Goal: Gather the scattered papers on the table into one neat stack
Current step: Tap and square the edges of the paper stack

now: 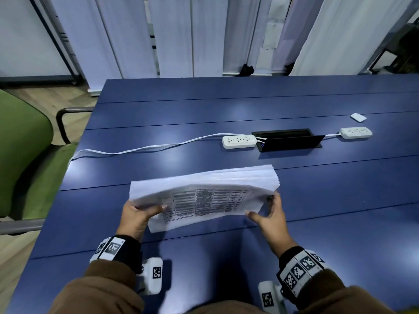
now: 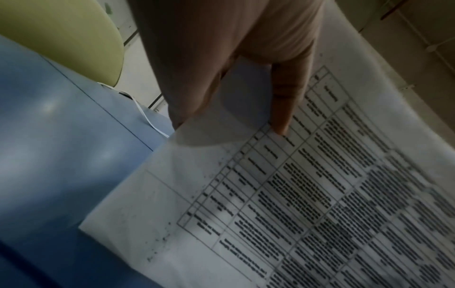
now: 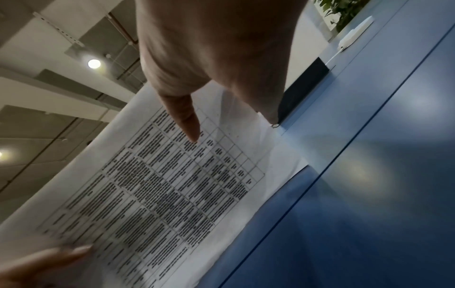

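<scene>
A thick stack of white papers (image 1: 204, 191) is held tilted, its near long edge on the blue table (image 1: 317, 223); the sheet facing me carries a printed table. My left hand (image 1: 140, 211) grips the stack's left end, thumb on the printed face and fingers behind. My right hand (image 1: 267, 211) grips the right end the same way. In the left wrist view the papers (image 2: 295, 204) fill the lower right, with my left thumb (image 2: 283, 109) pressed on them. In the right wrist view my right thumb (image 3: 184, 120) lies on the papers (image 3: 160, 194).
Two white power strips (image 1: 239, 141) (image 1: 356, 132) lie beyond the stack on either side of a black open cable box (image 1: 288, 139). A white cord (image 1: 136, 149) runs off the left edge. A small white item (image 1: 357, 117) lies far right. A green chair (image 1: 20, 150) stands left.
</scene>
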A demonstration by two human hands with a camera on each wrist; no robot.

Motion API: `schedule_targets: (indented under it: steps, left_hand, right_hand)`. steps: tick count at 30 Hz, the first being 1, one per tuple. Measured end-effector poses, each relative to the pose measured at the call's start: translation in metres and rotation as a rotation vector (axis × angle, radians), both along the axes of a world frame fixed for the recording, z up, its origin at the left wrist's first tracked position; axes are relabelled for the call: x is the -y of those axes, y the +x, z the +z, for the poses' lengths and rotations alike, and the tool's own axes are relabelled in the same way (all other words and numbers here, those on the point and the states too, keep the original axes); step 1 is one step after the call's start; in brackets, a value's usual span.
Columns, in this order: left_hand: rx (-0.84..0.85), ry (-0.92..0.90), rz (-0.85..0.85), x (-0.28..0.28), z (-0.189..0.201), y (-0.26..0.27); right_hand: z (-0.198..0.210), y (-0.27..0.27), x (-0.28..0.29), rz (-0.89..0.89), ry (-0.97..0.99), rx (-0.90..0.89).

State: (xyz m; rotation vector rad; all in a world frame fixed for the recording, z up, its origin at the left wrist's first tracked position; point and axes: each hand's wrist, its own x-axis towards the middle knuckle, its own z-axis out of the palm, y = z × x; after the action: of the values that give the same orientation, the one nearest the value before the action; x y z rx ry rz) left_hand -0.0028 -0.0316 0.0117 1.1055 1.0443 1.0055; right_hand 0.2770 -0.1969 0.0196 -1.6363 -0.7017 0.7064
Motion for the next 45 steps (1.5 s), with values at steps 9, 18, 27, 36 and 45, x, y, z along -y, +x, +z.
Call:
schedule_targets:
  steps: [9, 18, 27, 36, 45]
  left_hand:
    - [-0.045, 0.09, -0.048, 0.005, 0.002, -0.002]
    - [-0.023, 0.056, -0.076, 0.006, 0.006, -0.005]
    - [-0.149, 0.05, 0.204, 0.003, 0.001, 0.02]
    - [-0.034, 0.129, 0.258, 0.007, 0.022, 0.023]
    - [0.031, 0.187, 0.389, 0.007, 0.051, 0.04]
  right_hand:
    - [0.005, 0.018, 0.0, 0.087, -0.02, -0.161]
    - [0.008, 0.024, -0.012, -0.028, 0.087, -0.228]
    - [0.019, 0.004, -0.036, -0.159, 0.14, -0.098]
    - [0.043, -0.01, -0.027, -0.15, 0.285, 0.053]
    - [0.036, -0.008, -0.019, -0.164, 0.253, 0.517]
